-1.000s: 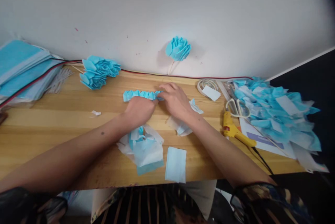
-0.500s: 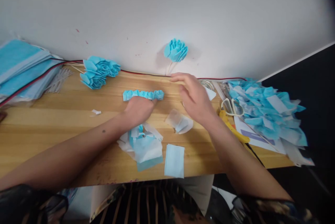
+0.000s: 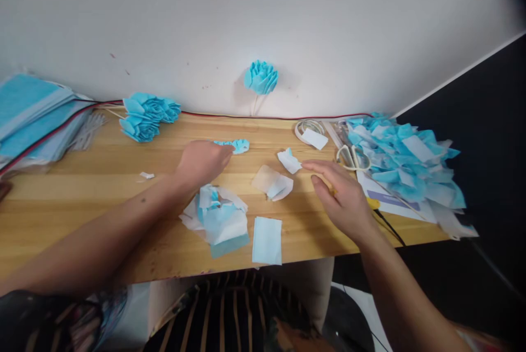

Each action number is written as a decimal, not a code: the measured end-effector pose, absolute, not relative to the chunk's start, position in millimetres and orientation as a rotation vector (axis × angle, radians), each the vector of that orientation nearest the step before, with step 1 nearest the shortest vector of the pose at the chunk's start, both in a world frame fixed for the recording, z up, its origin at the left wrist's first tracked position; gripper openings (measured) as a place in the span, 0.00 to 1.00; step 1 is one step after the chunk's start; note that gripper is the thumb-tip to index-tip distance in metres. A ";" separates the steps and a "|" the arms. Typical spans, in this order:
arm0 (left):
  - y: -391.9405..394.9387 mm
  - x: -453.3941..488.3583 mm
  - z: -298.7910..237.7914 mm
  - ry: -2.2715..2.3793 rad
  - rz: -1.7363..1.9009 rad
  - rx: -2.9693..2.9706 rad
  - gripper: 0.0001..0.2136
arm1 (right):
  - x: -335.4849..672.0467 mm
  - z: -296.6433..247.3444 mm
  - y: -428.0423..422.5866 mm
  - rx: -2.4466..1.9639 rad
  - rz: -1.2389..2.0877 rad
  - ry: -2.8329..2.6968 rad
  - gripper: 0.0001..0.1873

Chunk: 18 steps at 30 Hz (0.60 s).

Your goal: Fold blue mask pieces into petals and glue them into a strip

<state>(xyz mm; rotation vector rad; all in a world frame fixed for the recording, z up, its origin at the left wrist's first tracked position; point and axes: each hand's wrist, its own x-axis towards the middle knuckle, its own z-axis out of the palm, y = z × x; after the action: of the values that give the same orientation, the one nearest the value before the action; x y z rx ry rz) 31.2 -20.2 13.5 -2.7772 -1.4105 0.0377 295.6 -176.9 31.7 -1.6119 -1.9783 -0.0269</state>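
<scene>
My left hand (image 3: 203, 161) is closed, its fingers together over the left part of a row of pleated blue pieces (image 3: 240, 146) on the table. Its fingertips are hidden, so I cannot tell whether anything is pinched. Apart from it, my right hand (image 3: 343, 196) hovers open, thumb away from the fingers. Its index fingertip is close beside a small crumpled white-and-blue scrap (image 3: 290, 161). Between the hands lies a translucent white scrap (image 3: 273, 182). A loose heap of white and blue sheets (image 3: 224, 223) and a light blue rectangular stack (image 3: 267, 239) are nearer me.
One blue flower (image 3: 262, 78) stands on sticks by the wall; more blue flowers (image 3: 148, 113) lie left of it. Flat blue masks (image 3: 30, 116) fill the far left. On the right are scissors (image 3: 352, 158), a roll of tape (image 3: 304, 128), a yellow tool (image 3: 373, 203) and piled blue pieces (image 3: 406, 160).
My right hand has moved right and nearer me, uncovering the white-and-blue scrap and covering much of the yellow tool. My left hand has shifted left along the blue row. The view has shifted slightly.
</scene>
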 end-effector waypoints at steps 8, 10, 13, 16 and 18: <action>-12.9 23.8 14.4 -1.470 -0.031 -2.728 0.20 | 359.8 15.7 -208.2 -2.034 -0.501 -2.024 0.22; -16.4 27.6 13.0 -1.444 0.021 -2.749 0.20 | 380.9 4.2 -217.7 -2.139 -0.514 -2.083 0.26; -21.0 33.0 9.8 -1.393 0.075 -2.777 0.20 | 398.1 -10.7 -224.3 -2.206 -0.399 -2.169 0.30; -22.7 35.2 6.2 -1.309 0.149 -2.818 0.19 | 401.7 -17.9 -222.2 -2.233 -0.327 -2.151 0.32; -23.0 35.6 4.6 -1.276 0.182 -2.840 0.18 | 402.2 -19.2 -219.3 -2.226 -0.337 -2.139 0.32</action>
<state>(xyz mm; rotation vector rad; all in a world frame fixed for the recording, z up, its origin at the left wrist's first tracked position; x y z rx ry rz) 35.6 -23.0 4.6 -2.8402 -1.2762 0.1822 402.2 -219.3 -19.2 -2.2256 -2.1385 -0.3371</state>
